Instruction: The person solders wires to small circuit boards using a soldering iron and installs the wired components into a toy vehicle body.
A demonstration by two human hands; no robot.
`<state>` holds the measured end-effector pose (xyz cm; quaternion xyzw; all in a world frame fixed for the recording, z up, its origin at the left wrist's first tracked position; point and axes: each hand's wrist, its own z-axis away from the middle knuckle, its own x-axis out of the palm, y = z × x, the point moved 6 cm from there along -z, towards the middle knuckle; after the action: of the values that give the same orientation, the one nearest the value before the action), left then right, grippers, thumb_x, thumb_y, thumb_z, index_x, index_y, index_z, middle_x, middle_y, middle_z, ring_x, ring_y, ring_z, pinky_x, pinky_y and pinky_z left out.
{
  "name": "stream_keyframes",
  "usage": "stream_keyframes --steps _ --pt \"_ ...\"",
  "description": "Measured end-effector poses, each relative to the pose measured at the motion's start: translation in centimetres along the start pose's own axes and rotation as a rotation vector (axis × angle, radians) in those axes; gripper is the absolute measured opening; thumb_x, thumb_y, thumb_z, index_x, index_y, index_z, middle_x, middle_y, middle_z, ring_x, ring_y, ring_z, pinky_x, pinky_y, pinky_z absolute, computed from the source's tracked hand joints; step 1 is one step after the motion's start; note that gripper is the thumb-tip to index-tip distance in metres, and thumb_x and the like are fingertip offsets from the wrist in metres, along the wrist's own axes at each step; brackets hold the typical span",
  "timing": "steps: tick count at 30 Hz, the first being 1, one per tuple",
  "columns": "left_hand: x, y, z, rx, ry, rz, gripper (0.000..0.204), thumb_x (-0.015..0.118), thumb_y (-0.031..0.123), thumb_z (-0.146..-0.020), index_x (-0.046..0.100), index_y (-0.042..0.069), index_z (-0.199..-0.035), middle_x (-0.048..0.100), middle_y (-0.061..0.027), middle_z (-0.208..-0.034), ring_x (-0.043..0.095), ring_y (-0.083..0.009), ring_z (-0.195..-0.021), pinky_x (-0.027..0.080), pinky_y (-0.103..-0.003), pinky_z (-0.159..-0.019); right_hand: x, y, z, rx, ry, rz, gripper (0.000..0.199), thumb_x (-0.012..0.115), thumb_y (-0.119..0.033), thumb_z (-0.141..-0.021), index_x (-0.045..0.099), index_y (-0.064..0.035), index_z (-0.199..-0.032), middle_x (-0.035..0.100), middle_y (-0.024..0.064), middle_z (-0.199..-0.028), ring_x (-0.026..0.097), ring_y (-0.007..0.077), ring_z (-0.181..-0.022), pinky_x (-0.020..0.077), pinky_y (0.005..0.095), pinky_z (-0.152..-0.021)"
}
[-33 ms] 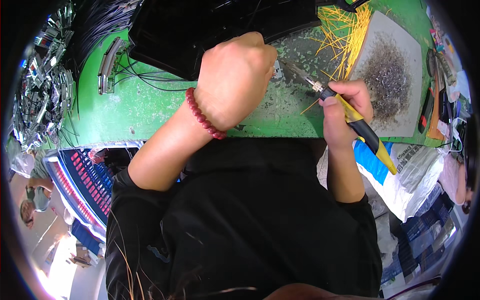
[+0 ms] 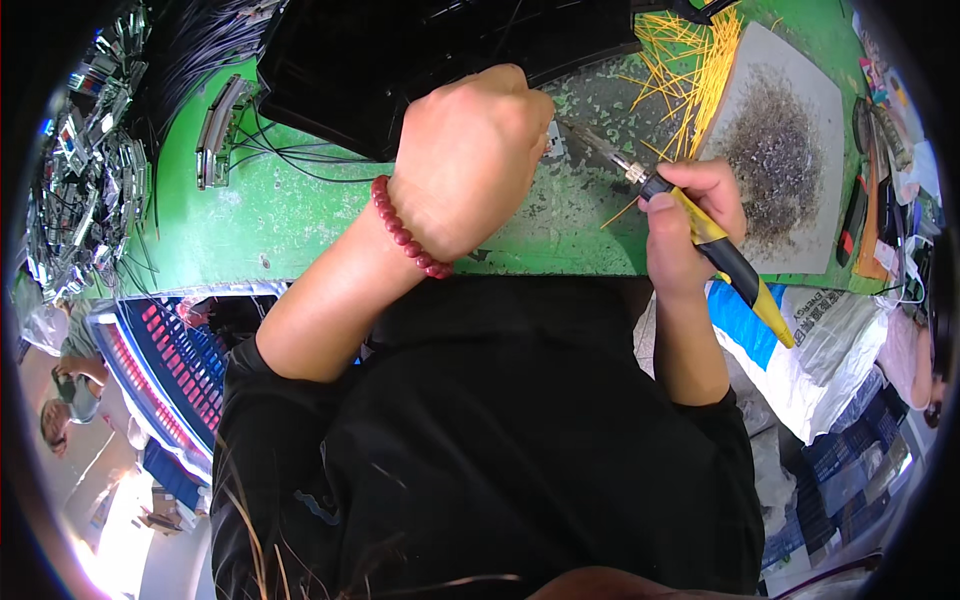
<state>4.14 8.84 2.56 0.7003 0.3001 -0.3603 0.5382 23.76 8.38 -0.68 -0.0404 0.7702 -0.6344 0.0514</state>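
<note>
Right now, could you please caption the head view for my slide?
Right hand holding a soldering iron, left hand nearby, above a green bench.

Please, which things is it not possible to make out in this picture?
Head view:
Left hand: its fingertips, and anything they hold, hidden by the back of the hand.
Small pale piece: partly hidden by that hand.
Soldering iron: tip too small and blurred to judge contact.
Black panel: cut off by the upper edge.
</note>
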Motion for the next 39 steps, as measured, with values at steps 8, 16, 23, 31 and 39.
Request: stream_keyframes --steps 8,16,23,31,39 --pt "0.1 0.0 0.1 0.006 0.025 0.006 0.005 0.069 0.006 -0.076 0.065 0.005 -0.073 0.06 -0.0075 -0.077 0.062 -0.0285 -0.068 0.05 -0.036 -0.058 -0.3 -0.3 0.2 -0.068 -0.052 0.042 0.02 0.065 -0.009 -0.081 0.057 0.0027 -0.095 0.061 0.0078 -0.081 0.057 0.0098 -0.065 0.0478 0.0221 -0.061" --pt "0.3 -0.1 0.6 -0.006 0.107 0.03 0.006 0.068 0.006 -0.074 0.063 0.005 -0.072 0.059 -0.0073 -0.075 0.059 -0.0272 -0.063 0.048 -0.035 -0.055 -0.3 -0.1 0.3 -0.019 0.012 -0.008 0.031 0.076 -0.025 -0.08 0.06 -0.0007 -0.093 0.054 -0.0016 -0.076 0.045 0.0035 -0.063 0.0349 0.0197 -0.057" --pt "0.1 -0.1 0.9 0.058 0.12 0.103 0.006 0.067 0.004 -0.076 0.062 0.005 -0.074 0.059 -0.0082 -0.078 0.062 -0.0286 -0.07 0.051 -0.038 -0.058 -0.3 -0.3 0.1 -0.036 0.012 0.026 0.03 0.075 -0.023 -0.08 0.06 -0.0007 -0.093 0.053 -0.0021 -0.074 0.045 0.0033 -0.062 0.0343 0.0196 -0.056" --pt "0.1 -0.3 0.9 0.04 0.096 0.118 0.009 0.07 -0.002 -0.074 0.067 0.002 -0.081 0.063 -0.0092 -0.082 0.063 -0.0279 -0.072 0.051 -0.034 -0.061 -0.1 -0.1 0.1 -0.022 -0.014 0.0 0.025 0.074 -0.017 -0.08 0.059 -0.001 -0.094 0.052 -0.0032 -0.073 0.043 0.0024 -0.061 0.0318 0.0194 -0.055" --pt "0.2 -0.4 0.8 0.022 0.126 0.12 0.007 0.069 -0.001 -0.075 0.064 0.002 -0.079 0.061 -0.0098 -0.08 0.062 -0.0289 -0.07 0.05 -0.035 -0.059 0.1 -0.2 0.0 -0.012 -0.021 0.013 0.026 0.074 -0.017 -0.081 0.059 -0.0009 -0.094 0.053 -0.0031 -0.073 0.043 0.0022 -0.061 0.032 0.0193 -0.055"
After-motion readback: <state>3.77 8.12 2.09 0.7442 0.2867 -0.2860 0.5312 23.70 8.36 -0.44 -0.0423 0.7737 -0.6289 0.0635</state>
